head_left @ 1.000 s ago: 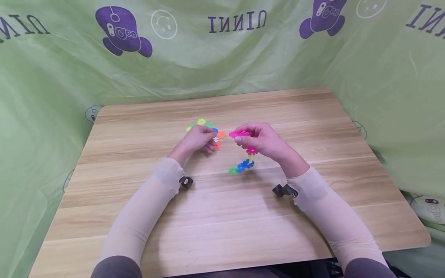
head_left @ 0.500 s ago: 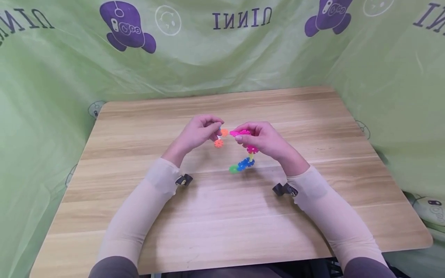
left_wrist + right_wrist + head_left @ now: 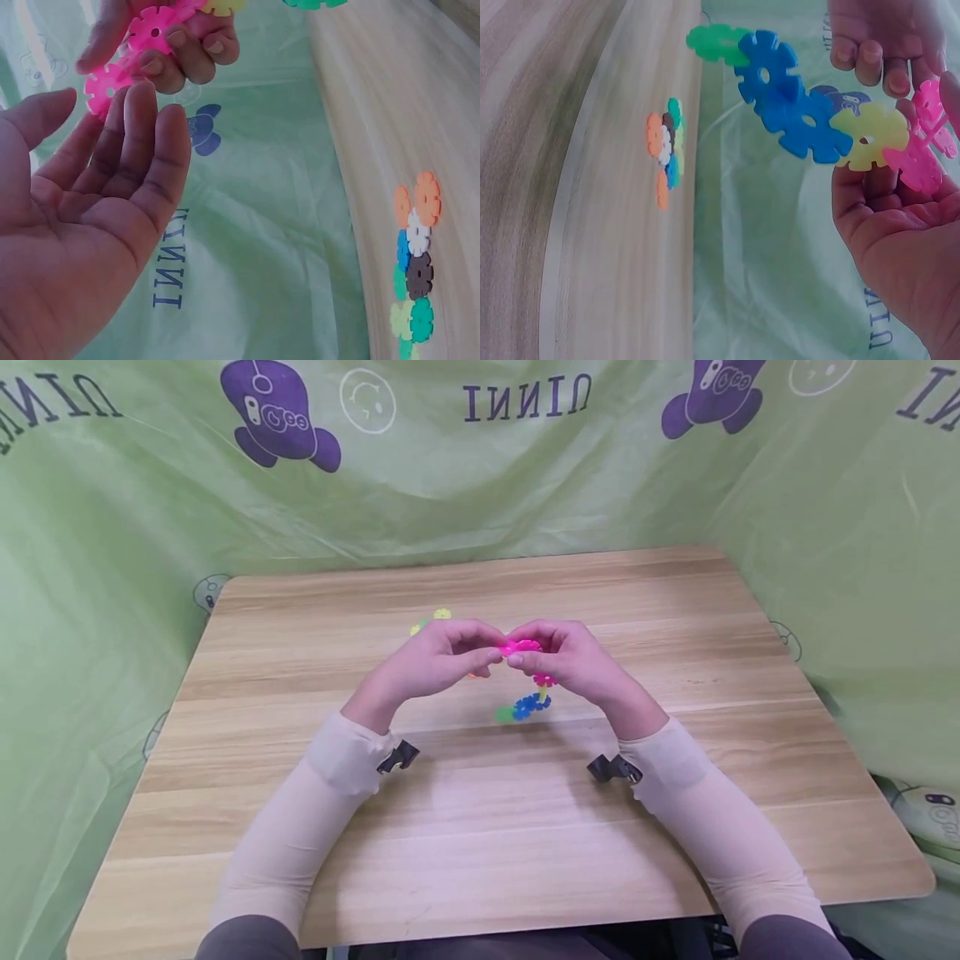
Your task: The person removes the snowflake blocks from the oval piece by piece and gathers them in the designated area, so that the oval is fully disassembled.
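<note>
My right hand (image 3: 577,664) holds a chain of plastic snowflake connector discs by its pink discs (image 3: 522,646). From there the chain hangs down through a yellow disc (image 3: 870,142) and blue discs (image 3: 810,124) to a green disc (image 3: 716,43) at its free end. My left hand (image 3: 431,660) has come close to the end pink disc (image 3: 105,88). Its fingertips are at that disc, while the thumb stands apart from them in the left wrist view. Whether the fingertips press on the disc is hard to tell.
A loose group of snowflake discs lies on the wooden table (image 3: 480,843) beyond my left hand, including a dark disc (image 3: 420,276), a white disc (image 3: 664,146) and orange discs (image 3: 428,199). Green printed cloth (image 3: 465,510) surrounds the table's back and sides.
My left hand has moved right, away from the discs on the table, to the pink end of the chain. The right hand has stayed nearly still, holding the chain.
</note>
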`<state>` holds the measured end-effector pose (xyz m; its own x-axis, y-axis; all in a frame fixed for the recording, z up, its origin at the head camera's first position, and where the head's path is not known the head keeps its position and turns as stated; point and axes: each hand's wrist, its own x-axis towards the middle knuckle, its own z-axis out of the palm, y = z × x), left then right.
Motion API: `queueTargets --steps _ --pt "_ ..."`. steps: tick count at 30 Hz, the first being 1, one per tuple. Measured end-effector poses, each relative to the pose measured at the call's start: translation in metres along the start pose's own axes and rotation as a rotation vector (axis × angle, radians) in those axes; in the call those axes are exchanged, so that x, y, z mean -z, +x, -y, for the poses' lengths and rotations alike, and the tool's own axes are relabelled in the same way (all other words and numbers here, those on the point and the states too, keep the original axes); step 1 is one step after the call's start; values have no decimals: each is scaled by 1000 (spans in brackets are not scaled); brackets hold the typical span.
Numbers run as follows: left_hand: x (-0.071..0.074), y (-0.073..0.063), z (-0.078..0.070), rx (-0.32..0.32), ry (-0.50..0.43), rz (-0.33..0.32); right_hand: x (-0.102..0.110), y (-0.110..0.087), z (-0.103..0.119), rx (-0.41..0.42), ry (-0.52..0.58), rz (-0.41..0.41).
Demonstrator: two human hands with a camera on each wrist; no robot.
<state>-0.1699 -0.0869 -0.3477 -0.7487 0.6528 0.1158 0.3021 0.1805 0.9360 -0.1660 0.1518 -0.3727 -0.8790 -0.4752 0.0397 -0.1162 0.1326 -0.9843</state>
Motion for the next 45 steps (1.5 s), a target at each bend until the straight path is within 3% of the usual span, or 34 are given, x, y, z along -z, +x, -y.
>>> queueTargets --steps 9,18,29,38,45 --pt "-1 2 5 -27 -11 -16 -2 0 7 13 -3 -11" --pt "-4 3 10 25 -10 -89 -4 -1 8 13 9 2" --pt "-8 4 14 -65 29 -195 -4 -1 5 19 27 -76" --pt "-9 5 16 -42 7 -142 -6 1 4 22 12 -89" --pt "-12 6 15 -98 -17 -123 -6 1 4 58 -17 -78"
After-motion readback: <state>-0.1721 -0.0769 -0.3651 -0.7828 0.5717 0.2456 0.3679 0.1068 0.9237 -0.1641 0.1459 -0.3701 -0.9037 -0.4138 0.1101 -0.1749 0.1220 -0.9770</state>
